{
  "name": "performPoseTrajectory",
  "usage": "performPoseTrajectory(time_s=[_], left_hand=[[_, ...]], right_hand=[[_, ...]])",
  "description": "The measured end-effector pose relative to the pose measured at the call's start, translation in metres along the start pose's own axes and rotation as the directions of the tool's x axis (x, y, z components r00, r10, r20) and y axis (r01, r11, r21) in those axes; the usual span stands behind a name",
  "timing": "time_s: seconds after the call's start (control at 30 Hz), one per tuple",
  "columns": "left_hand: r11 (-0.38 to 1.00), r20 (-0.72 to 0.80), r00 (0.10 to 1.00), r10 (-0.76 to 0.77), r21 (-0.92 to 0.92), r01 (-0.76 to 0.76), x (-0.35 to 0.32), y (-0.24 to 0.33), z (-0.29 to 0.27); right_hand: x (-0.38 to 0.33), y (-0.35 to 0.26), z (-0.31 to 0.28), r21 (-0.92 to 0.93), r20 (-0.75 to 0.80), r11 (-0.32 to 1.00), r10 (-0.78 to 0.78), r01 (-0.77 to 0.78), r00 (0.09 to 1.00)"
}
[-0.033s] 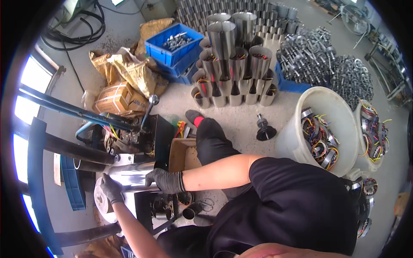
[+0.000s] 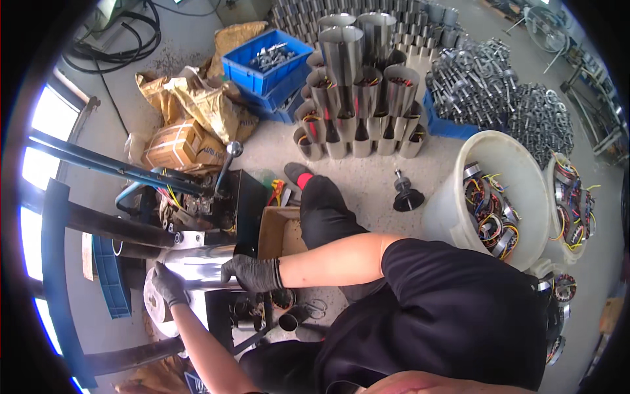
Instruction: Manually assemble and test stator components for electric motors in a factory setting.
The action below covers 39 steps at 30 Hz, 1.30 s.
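Observation:
A shiny metal cylinder (image 2: 202, 264) lies on its side on the machine with blue and dark bars at my left. My left hand (image 2: 168, 286), in a dark grey glove, has its fingers curled over the cylinder's left end, beside a pale round plate (image 2: 155, 304). At the opposite end, my gloved right hand (image 2: 254, 273) is closed round the cylinder, its thumb and fingertips partly hidden. A lever with a ball knob (image 2: 234, 149) rises from the machine beyond my hands.
An open cardboard box (image 2: 279, 233) stands by my knee. Ahead are stacked metal cylinders (image 2: 341, 56) and a blue crate (image 2: 268, 75) of metal parts. A rotor-like part (image 2: 407, 199) stands on the floor, left of a white tub (image 2: 453, 217) holding wired motor parts. Scissors (image 2: 316, 308) lie below.

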<state>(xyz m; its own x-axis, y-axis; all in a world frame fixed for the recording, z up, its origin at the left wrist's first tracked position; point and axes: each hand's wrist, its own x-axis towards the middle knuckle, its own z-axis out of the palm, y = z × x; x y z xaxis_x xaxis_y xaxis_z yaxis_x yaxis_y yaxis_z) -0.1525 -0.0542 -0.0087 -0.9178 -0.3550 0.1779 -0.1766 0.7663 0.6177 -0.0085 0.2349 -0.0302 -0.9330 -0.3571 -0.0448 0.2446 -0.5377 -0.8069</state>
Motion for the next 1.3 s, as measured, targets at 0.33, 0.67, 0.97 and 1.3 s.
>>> performPoseTrajectory(time_s=[0.33, 0.67, 0.97, 1.3], left_hand=[[0.986, -0.101, 0.994, -0.038, 0.155, 0.053, 0.028, 0.012, 0.006], [0.638, 0.076, 0.930, 0.360, 0.707, -0.305, 0.031, 0.015, 0.014], [0.712, 0.037, 0.969, 0.245, 0.671, -0.205, 0.026, 0.020, -0.002], [0.906, -0.105, 0.994, 0.005, 0.422, 0.040, 0.037, -0.014, 0.003]], right_hand=[[0.049, 0.043, -0.010, -0.237, 0.080, 0.851, -0.464, 0.469, 0.882], [-0.041, 0.027, -0.057, 0.143, -0.002, 0.975, -0.171, 0.169, 0.985], [-0.029, -0.098, -0.145, 0.239, -0.540, 0.969, 0.080, 0.061, 0.838], [-0.114, -0.327, -0.247, -0.725, -0.593, 0.681, -0.541, -0.104, 0.596]])
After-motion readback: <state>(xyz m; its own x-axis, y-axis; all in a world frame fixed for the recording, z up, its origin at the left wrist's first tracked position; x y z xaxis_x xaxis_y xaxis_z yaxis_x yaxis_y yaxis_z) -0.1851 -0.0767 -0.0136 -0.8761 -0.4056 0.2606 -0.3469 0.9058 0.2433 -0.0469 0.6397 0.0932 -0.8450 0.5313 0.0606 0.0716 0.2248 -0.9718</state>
